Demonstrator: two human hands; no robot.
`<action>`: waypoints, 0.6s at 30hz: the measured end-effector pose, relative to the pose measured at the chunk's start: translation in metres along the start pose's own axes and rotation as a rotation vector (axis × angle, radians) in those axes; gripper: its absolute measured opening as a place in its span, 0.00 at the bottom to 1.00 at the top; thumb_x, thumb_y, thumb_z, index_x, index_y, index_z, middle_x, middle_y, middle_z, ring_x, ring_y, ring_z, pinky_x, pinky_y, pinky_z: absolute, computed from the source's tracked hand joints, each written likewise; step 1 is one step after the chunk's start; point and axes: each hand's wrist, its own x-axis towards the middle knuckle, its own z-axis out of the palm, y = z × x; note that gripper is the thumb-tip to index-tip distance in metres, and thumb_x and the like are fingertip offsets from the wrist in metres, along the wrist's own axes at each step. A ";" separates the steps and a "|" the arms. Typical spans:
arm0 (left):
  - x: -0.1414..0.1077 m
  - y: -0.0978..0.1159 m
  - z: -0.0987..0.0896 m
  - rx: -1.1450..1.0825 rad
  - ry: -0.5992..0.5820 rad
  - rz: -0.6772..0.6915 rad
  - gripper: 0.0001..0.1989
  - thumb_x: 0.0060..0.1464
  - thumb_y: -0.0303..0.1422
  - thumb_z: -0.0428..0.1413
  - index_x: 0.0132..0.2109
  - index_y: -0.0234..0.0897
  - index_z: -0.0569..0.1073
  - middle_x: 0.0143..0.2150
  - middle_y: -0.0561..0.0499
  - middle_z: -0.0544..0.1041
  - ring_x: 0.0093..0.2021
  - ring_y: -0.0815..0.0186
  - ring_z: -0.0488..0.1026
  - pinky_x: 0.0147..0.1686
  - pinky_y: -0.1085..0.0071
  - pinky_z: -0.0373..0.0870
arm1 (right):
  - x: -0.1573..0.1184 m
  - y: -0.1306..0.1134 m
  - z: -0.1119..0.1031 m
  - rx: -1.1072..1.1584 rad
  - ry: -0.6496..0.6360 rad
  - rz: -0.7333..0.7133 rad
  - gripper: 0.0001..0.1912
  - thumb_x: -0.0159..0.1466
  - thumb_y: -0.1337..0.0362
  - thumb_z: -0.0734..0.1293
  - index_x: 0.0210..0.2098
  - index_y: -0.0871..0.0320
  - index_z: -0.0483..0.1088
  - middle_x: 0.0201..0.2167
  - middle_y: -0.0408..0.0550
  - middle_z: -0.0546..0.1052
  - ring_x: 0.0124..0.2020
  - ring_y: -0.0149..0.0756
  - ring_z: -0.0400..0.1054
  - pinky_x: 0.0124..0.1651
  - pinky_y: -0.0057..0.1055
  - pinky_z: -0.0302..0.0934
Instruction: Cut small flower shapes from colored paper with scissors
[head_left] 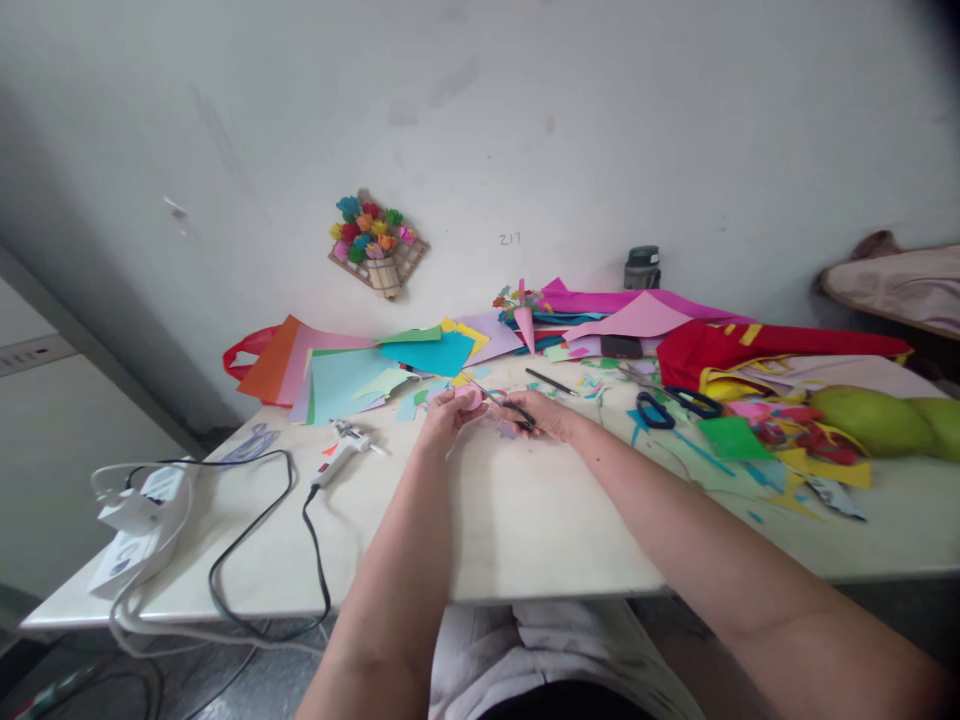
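Near the middle of the table, my left hand (448,415) is closed on a small pink piece of paper (469,399). Black-handled scissors (516,412) are in my right hand (547,416), its fingers wrapped about the handles. Their blades point up and left, close to the pink paper; whether they touch it I cannot tell. Small paper scraps (420,399) lie around both hands. Just beyond them is a black pen (551,381). A pink paper cone with paper flowers (525,325) stands behind, towards the wall.
Coloured paper sheets (341,385) spread along the back left. A glue gun (341,460) lies left of my hands, its black cord running towards a power strip (139,530). To the right are blue-handled scissors (679,405), a phone (621,346), red cloth (750,345) and more scraps.
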 end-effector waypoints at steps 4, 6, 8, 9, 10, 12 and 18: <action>-0.001 0.001 0.001 0.001 -0.015 0.005 0.12 0.36 0.29 0.69 0.30 0.29 0.77 0.30 0.47 0.78 0.30 0.67 0.75 0.38 0.67 0.77 | 0.001 0.002 0.000 0.013 -0.012 -0.009 0.16 0.60 0.52 0.67 0.30 0.61 0.68 0.13 0.38 0.66 0.10 0.22 0.55 0.11 0.20 0.40; -0.002 0.001 0.001 -0.001 -0.019 0.004 0.12 0.35 0.29 0.69 0.29 0.29 0.77 0.29 0.47 0.78 0.30 0.67 0.75 0.38 0.68 0.77 | 0.002 0.002 0.000 0.019 -0.010 -0.003 0.16 0.60 0.52 0.67 0.29 0.61 0.67 0.13 0.38 0.66 0.10 0.22 0.55 0.11 0.20 0.39; -0.002 0.001 0.001 0.002 -0.018 0.003 0.12 0.35 0.30 0.69 0.29 0.29 0.78 0.29 0.47 0.78 0.30 0.67 0.75 0.38 0.68 0.77 | 0.003 0.002 0.000 0.033 -0.005 0.010 0.17 0.61 0.52 0.65 0.28 0.61 0.66 0.12 0.38 0.66 0.10 0.22 0.55 0.11 0.20 0.39; -0.002 0.001 0.001 0.003 -0.019 0.004 0.12 0.34 0.30 0.69 0.29 0.29 0.78 0.29 0.47 0.78 0.30 0.67 0.75 0.38 0.67 0.77 | 0.003 0.002 0.001 0.041 -0.003 0.016 0.17 0.62 0.52 0.65 0.28 0.60 0.66 0.12 0.38 0.65 0.10 0.22 0.55 0.11 0.20 0.38; -0.002 0.001 0.001 0.005 -0.019 0.005 0.13 0.34 0.30 0.69 0.29 0.29 0.78 0.29 0.47 0.78 0.30 0.67 0.75 0.38 0.67 0.77 | 0.003 0.002 0.001 0.047 -0.002 0.021 0.17 0.62 0.52 0.64 0.27 0.60 0.66 0.12 0.38 0.65 0.10 0.22 0.55 0.11 0.20 0.38; -0.001 0.001 0.001 0.007 -0.019 0.006 0.13 0.34 0.30 0.69 0.30 0.29 0.78 0.29 0.47 0.78 0.30 0.67 0.75 0.38 0.68 0.77 | 0.002 0.000 0.001 0.058 -0.001 0.027 0.17 0.62 0.53 0.65 0.27 0.61 0.66 0.12 0.38 0.65 0.10 0.22 0.55 0.11 0.20 0.39; 0.000 0.000 0.000 -0.002 -0.013 0.002 0.12 0.36 0.29 0.68 0.30 0.29 0.78 0.30 0.46 0.78 0.31 0.66 0.75 0.40 0.66 0.77 | -0.001 -0.005 0.004 0.094 0.007 0.008 0.16 0.60 0.52 0.66 0.26 0.60 0.67 0.12 0.38 0.64 0.10 0.23 0.55 0.11 0.22 0.41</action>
